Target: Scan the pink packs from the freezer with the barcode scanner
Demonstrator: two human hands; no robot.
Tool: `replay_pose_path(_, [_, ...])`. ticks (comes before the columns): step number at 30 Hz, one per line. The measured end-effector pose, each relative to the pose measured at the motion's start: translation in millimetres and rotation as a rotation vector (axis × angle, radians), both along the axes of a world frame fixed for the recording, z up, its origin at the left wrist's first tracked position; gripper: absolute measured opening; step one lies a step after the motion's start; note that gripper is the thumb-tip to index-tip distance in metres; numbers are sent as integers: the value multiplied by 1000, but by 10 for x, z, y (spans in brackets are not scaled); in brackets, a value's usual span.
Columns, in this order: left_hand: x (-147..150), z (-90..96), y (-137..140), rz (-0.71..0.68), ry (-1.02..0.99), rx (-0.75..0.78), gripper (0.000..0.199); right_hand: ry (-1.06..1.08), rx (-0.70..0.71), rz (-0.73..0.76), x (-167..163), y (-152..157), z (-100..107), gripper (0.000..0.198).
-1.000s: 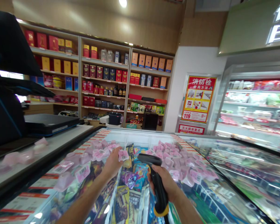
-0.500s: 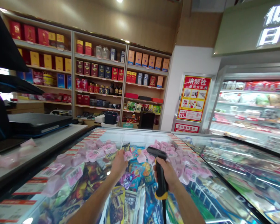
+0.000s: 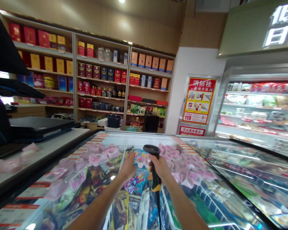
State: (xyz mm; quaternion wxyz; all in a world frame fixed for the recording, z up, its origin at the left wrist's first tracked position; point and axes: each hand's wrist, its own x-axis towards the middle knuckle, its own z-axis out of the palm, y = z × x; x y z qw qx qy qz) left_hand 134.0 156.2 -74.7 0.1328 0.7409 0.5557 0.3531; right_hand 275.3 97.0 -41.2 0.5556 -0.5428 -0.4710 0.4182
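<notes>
In the head view my left hand is over the freezer, its fingers curled at the left edge of a small pink plastic cup with a white barcode label. Just right of that cup, my right hand grips the handle of a black barcode scanner with a yellow band near its base. The scanner's head is above the cup, tilted left, and its cable hangs down toward me. More pink cups lie on the glass at left, and a heap of pink cups at right.
Packaged frozen goods lie in the freezer beneath the hands. A counter at left holds a black scale-like device. Boxed goods fill the shelves behind; a lit refrigerated cabinet stands at right.
My right hand has moved left with the scanner, bringing its head toward the middle. My left hand has shifted slightly right, and the labelled pink cup now shows between both hands.
</notes>
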Motion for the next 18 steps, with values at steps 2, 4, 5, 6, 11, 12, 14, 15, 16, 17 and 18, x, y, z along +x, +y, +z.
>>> replay_pose_path(2, [-301,65,-2,102,66,70,41,11,27,26,-79,0,-3,29])
replay_pose_path(4, [-638,115,6,244,118,114,42,44,16,54,-144,-40,-7,29])
replay_pose_path(5, [-800,129,13,321,137,123,41,60,2,70,-170,-71,-5,29])
replay_pose_path(6, [-945,133,23,394,154,118,41,74,-11,81,-191,-106,0,28])
replay_pose_path(11, [-1297,55,91,465,245,72,29,105,-50,103,-231,-247,31,27])
replay_pose_path(12, [-1299,34,102,456,253,75,27,110,-62,109,-231,-262,32,27])
replay_pose_path(14, [-1271,-3,110,441,252,85,28,122,-88,130,-237,-286,28,27])
replay_pose_path(15, [-1249,-19,108,434,245,90,30,126,-101,148,-249,-299,23,27])
replay_pose_path(16, [-1228,-34,100,424,236,92,32,131,-108,166,-269,-315,19,28])
replay_pose_path(17, [-1207,-49,88,410,225,94,35,135,-113,186,-296,-334,14,28])
replay_pose_path(18, [-1188,-64,73,390,213,95,38,141,-117,205,-330,-356,9,28])
